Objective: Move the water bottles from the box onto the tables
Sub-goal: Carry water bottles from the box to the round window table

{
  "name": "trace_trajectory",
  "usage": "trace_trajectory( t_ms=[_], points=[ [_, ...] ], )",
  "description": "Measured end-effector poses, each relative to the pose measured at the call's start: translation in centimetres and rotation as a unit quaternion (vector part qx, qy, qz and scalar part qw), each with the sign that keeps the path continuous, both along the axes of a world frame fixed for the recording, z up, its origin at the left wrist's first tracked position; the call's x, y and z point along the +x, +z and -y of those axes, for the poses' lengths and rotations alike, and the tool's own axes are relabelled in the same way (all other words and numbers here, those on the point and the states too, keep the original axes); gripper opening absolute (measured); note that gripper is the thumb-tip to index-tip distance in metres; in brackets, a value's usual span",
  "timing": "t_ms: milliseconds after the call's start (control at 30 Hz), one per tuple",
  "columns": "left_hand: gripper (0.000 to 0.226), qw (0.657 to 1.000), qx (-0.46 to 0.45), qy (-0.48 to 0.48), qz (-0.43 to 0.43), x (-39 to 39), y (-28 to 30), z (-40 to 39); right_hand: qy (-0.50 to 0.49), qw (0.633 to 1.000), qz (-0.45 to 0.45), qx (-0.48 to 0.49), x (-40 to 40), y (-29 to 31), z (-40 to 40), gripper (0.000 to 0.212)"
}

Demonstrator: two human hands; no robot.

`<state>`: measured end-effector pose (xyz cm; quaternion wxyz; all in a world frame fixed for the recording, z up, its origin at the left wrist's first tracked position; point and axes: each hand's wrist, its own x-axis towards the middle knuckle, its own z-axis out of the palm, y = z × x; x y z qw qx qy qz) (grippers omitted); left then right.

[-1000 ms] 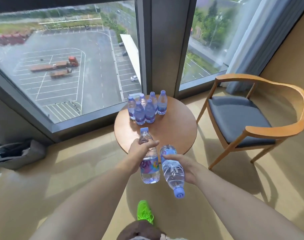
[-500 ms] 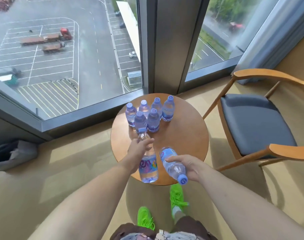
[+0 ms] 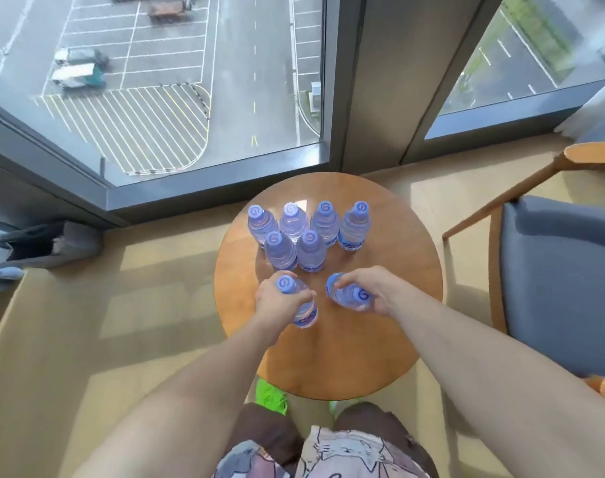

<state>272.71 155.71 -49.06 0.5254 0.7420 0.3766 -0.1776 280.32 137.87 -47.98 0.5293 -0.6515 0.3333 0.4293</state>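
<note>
Six bottles [image 3: 308, 236] already stand upright in a tight cluster on the upper half of the round wooden desk [image 3: 397, 305] at the centre of the frame, four in a back row and two just in front, their sides touching or nearly so. Two more are arriving just below that cluster: the left hand [image 3: 277, 303] has its fingers curled round the left bottle [image 3: 303, 313], which stands close to upright with its cap showing above the knuckles, and the right hand [image 3: 370, 291] is wrapped round the right bottle [image 3: 349, 296], which leans with its cap tipped toward the lower right. Whether either base is already resting on the desk I cannot tell, since the hands cover them. The box is not in view. The main risk, as I judge it, is the closeness of the front pair of standing bottles: both hands sit just beside them, so a knuckle or a swinging bottle base could nudge one over, and packed as they are, one falling could topple its neighbours and send them rolling off the round edge to the floor. The leaning bottle is the likelier culprit; let go before it is brought upright, it would probably fall on its side. The two held bottles are also near each other, so setting them down together could knock one against the other.
</note>
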Motion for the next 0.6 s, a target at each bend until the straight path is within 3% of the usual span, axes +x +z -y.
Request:
trace_trajectory(
  t_ms=[133, 433, 600],
  points=[
    [0.053, 0.999, 0.048, -0.008, -0.011, 1.3, -0.7, 0.3, 0.005, 0.999, 0.025, -0.032, 2.6, -0.8, -0.6, 0.051],
    [0.063, 0.993, 0.088, -0.074, 0.005, 2.1, -2.0, -0.8, -0.095, 0.992, 0.075, -0.028, 5.6, -0.9, -3.0, 0.053],
    [0.067, 0.982, 0.097, -0.162, 0.018, 2.3, -2.1, -1.1, -0.143, 0.983, 0.104, -0.042, 5.8, -1.0, -3.4, 0.049]
  ],
)
